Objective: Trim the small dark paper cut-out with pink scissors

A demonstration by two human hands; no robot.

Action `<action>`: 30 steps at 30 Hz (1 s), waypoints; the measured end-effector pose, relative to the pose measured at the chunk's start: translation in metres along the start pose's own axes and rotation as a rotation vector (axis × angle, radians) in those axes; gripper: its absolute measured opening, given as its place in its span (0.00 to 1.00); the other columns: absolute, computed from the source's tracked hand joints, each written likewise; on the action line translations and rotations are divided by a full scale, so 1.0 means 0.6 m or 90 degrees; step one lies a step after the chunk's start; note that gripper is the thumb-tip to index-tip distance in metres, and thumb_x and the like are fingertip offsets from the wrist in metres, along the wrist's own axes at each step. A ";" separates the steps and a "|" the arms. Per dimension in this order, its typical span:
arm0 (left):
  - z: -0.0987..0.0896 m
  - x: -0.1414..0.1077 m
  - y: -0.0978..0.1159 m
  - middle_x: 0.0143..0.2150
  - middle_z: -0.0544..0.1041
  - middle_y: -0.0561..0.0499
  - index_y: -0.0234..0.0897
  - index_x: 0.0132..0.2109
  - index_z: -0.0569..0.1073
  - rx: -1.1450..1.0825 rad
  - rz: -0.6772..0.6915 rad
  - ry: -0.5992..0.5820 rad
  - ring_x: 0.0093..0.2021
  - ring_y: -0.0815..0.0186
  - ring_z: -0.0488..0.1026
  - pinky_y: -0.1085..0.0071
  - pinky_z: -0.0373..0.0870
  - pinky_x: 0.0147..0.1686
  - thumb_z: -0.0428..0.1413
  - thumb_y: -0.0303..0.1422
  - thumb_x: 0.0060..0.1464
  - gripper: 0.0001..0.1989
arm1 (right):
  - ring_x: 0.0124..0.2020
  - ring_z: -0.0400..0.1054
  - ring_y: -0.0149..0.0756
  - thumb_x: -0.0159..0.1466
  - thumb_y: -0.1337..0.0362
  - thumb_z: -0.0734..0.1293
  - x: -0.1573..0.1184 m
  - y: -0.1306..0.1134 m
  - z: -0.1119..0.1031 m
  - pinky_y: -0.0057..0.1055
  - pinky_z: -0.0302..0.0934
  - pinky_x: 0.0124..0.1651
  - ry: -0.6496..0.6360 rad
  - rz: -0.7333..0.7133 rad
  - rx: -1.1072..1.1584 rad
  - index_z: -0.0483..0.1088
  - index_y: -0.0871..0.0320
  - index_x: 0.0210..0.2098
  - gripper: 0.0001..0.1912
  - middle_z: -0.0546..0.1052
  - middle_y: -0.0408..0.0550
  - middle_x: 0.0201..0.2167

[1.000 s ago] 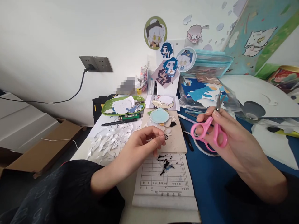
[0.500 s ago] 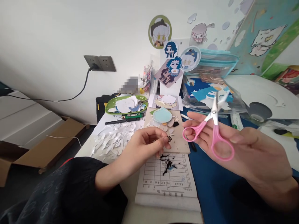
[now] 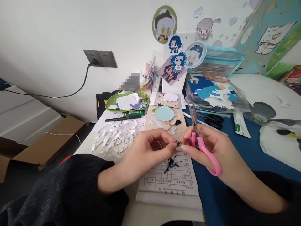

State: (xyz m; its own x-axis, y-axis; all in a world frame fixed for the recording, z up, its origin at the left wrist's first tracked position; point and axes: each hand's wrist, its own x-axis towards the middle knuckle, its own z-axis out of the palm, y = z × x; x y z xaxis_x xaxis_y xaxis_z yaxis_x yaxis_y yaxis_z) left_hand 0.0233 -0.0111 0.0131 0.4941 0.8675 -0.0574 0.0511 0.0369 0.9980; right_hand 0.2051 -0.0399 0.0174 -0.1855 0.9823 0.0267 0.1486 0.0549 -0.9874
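r hand [image 3: 221,146], gripping pink scissors [image 3: 204,148], comes in beside l hand [image 3: 152,150], which pinches tiny black-edged piece [image 3: 178,143]; work now looks two-handed.

A black power cable [image 3: 87,73] plugs into the wall socket panel [image 3: 100,58], a cardboard box [image 3: 54,141] sits at far left, a blue-edged pouch [image 3: 223,53] stands at rear right, and a white-and-green tube [image 3: 241,124] rests on the blue surface [image 3: 211,197].
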 end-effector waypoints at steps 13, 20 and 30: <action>-0.003 -0.009 0.009 0.29 0.76 0.52 0.35 0.34 0.76 0.237 0.063 -0.043 0.29 0.69 0.69 0.76 0.64 0.27 0.54 0.35 0.58 0.09 | 0.28 0.66 0.29 0.55 0.73 0.67 -0.007 -0.013 0.003 0.24 0.63 0.31 -0.012 0.005 -0.034 0.66 0.54 0.29 0.08 0.69 0.38 0.27; -0.004 -0.007 0.011 0.27 0.73 0.55 0.35 0.31 0.73 0.027 0.022 0.001 0.26 0.73 0.66 0.78 0.62 0.25 0.58 0.30 0.54 0.05 | 0.27 0.61 0.31 0.57 0.65 0.70 -0.022 -0.013 -0.008 0.27 0.59 0.31 -0.102 0.058 -0.024 0.66 0.53 0.34 0.09 0.64 0.37 0.25; -0.006 -0.007 0.010 0.24 0.75 0.56 0.35 0.28 0.73 -0.162 0.024 0.050 0.22 0.77 0.65 0.82 0.62 0.24 0.59 0.29 0.54 0.07 | 0.24 0.57 0.31 0.56 0.63 0.69 -0.029 -0.015 0.005 0.28 0.56 0.29 -0.175 0.143 -0.090 0.68 0.56 0.35 0.09 0.64 0.38 0.23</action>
State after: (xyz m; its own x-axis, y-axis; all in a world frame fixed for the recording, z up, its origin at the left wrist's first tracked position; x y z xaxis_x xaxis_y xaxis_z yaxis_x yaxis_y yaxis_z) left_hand 0.0184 -0.0124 0.0196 0.4217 0.9063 -0.0284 -0.1901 0.1190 0.9745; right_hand 0.2039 -0.0582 0.0253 -0.3839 0.8889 -0.2500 0.3440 -0.1135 -0.9321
